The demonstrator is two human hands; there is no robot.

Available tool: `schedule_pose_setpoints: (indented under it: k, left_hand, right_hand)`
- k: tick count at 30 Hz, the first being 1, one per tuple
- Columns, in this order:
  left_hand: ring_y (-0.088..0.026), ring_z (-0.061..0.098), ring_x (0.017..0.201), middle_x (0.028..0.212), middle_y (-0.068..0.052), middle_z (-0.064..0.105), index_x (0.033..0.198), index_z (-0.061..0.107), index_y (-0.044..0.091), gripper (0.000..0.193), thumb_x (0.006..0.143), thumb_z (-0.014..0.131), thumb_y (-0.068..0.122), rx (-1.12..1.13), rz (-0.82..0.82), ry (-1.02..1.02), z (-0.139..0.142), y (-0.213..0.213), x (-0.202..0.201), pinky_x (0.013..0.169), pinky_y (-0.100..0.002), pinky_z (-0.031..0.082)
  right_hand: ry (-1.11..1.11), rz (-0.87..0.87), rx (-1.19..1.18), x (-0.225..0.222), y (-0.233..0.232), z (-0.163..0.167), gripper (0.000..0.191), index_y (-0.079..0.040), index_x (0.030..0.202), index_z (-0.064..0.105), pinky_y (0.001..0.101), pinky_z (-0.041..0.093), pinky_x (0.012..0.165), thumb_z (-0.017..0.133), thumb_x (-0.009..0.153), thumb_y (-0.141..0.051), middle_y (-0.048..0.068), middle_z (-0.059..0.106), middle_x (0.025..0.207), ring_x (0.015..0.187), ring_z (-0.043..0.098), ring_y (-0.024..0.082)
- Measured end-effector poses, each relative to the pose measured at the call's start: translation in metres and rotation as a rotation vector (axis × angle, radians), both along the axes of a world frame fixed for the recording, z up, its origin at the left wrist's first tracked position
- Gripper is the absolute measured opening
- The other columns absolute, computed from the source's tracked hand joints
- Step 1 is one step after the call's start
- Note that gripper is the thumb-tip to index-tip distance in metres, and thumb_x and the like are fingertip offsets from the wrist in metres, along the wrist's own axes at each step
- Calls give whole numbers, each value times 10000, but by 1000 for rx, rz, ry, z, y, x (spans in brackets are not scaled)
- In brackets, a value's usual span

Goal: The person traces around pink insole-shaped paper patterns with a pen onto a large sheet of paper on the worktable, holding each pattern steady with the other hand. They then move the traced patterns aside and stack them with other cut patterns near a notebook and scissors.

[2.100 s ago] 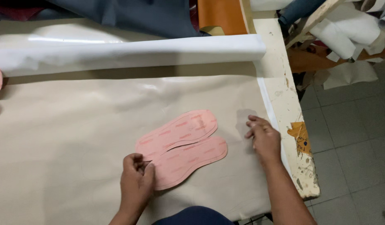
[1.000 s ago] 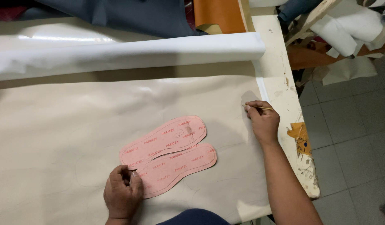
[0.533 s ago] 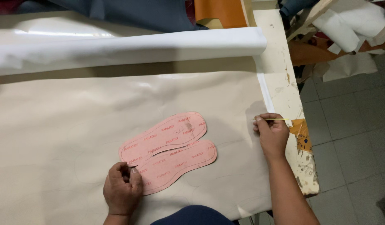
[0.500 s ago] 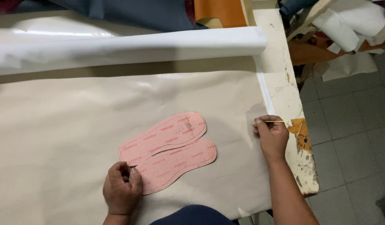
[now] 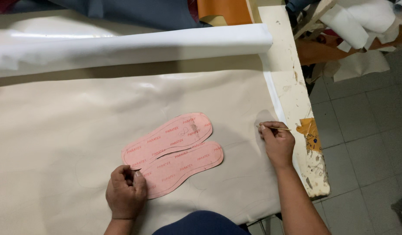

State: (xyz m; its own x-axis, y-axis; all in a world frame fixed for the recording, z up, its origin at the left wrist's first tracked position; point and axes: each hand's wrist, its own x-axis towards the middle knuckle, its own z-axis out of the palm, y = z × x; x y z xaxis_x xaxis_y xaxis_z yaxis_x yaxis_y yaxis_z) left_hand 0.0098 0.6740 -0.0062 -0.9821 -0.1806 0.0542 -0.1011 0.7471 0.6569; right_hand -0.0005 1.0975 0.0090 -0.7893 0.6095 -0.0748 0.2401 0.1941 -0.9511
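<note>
Two pink sole-shaped templates [image 5: 174,150] lie overlapping on a cream sheet of material [image 5: 79,130] spread over the table. My left hand [image 5: 124,191] pinches the heel end of the lower template, near the table's front edge. My right hand [image 5: 277,141] rests on the sheet near its right edge and grips a thin stick-like marking tool [image 5: 275,128], its tip on the material. Faint traced outlines show on the sheet around the templates.
A white roll of material [image 5: 131,48] lies across the back of the table. Dark blue and orange material [image 5: 222,11] sits behind it. The table's worn right edge [image 5: 303,130] borders a tiled floor [image 5: 366,143]. Scraps are piled at the upper right [image 5: 357,26].
Both hands and the templates shifted left on the sheet early on. My right hand then slid toward the sheet's right edge with the marking tool. My left hand kept its hold on the template.
</note>
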Motion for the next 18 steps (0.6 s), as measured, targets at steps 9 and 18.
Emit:
schedule_pose_setpoints:
  k: [9, 18]
  left_hand:
    - [-193, 634, 704, 842, -58, 675, 1200, 517, 13, 386, 899, 663, 205, 160, -5, -114, 19, 0, -5, 706, -350, 537]
    - [-344, 701, 894, 1012, -169, 696, 1249, 511, 29, 341, 978, 563, 229, 154, 110, -111, 30, -55, 47, 799, -453, 548]
  right_hand:
    - [-51, -35, -20, 3, -3, 8, 108, 34, 1024, 641, 279, 581, 704, 698, 945, -13, 86, 714, 883, 773, 675, 139]
    - [-35, 229, -260, -20, -125, 27, 123, -1, 1037, 702, 253, 586, 756, 692, 923, -47, 57, 741, 914, 813, 696, 115]
